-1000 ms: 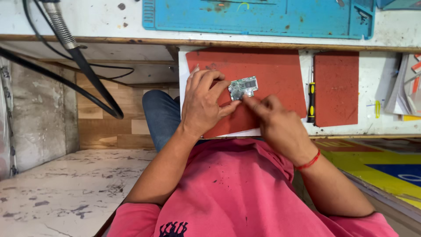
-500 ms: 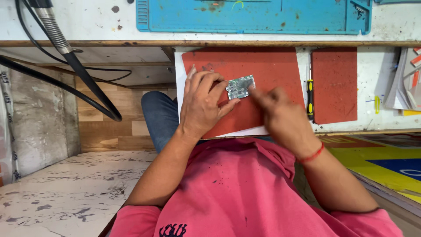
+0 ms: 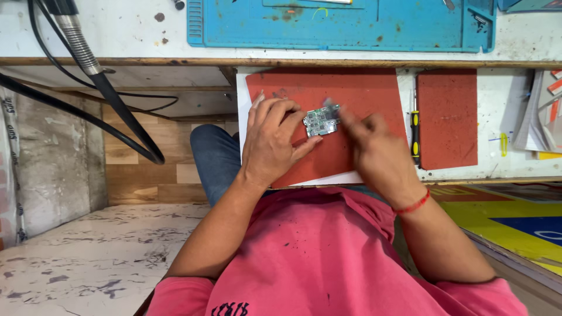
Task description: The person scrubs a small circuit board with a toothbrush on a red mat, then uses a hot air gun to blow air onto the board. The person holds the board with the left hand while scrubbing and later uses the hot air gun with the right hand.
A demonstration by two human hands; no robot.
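A small green circuit board (image 3: pixel 321 121) rests over a red mat (image 3: pixel 374 93) on a pull-out shelf. My left hand (image 3: pixel 272 140) holds the board by its left edge, thumb below and fingers above. My right hand (image 3: pixel 374 155) is blurred with motion; its fingertips are at the board's upper right corner, pinched on a small grey thing I cannot make out.
A second red mat (image 3: pixel 448 117) lies to the right, with a black and yellow screwdriver (image 3: pixel 415 137) between the two mats. A blue work mat (image 3: pixel 351 26) covers the bench above. Black cables (image 3: pixel 111 99) hang at the left. Papers (image 3: pixel 541 117) sit far right.
My right hand has shifted up and right along the board and now blurs at its top right corner. The left hand keeps its hold on the board.
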